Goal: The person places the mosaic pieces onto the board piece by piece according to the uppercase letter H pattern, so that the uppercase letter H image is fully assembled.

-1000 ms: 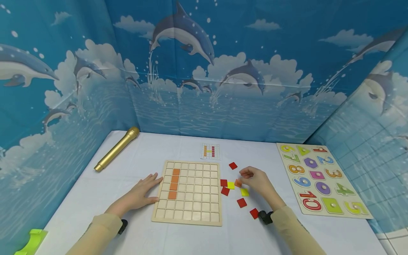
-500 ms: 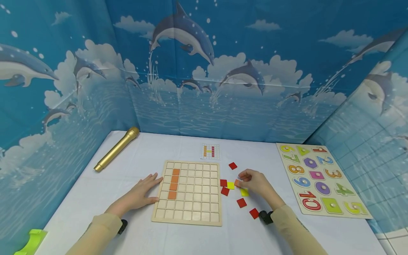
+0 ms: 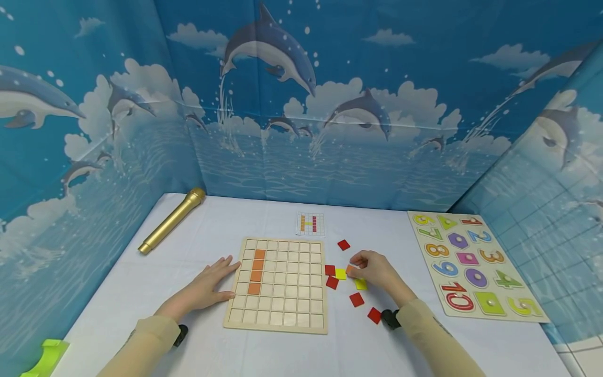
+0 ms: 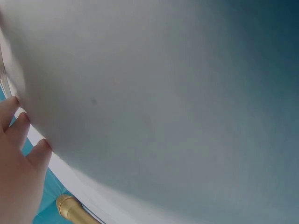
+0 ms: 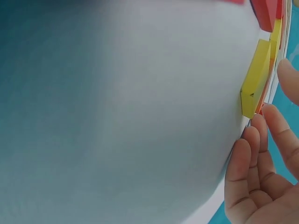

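The person's left hand [image 3: 207,284] lies with spread fingers on the white cloth, fingertips and thumb at the left edge of the wooden grid board [image 3: 282,322]. In one column of the board sit 3 orange square tiles, the middle one [image 3: 256,276] among them. To the right of the board, the right hand [image 3: 377,270] has its thumb and index finger at either side of a loose orange tile [image 3: 349,269], pinching it. A yellow tile [image 3: 340,274] lies just left of it and another yellow tile [image 5: 256,77] beneath the hand. Several red tiles [image 3: 356,299] lie around them.
A small pattern card [image 3: 310,224] lies behind the board. At back left is a gold microphone [image 3: 171,222], and at right a number-and-shape puzzle board [image 3: 476,267]. A green plastic piece [image 3: 47,358] shows at the front left. Dolphin-print curtains [image 3: 292,167] surround the table.
My right hand has shifted slightly left, its thumb and index finger coming closer about the loose orange tile. The left hand stays at the board's edge.
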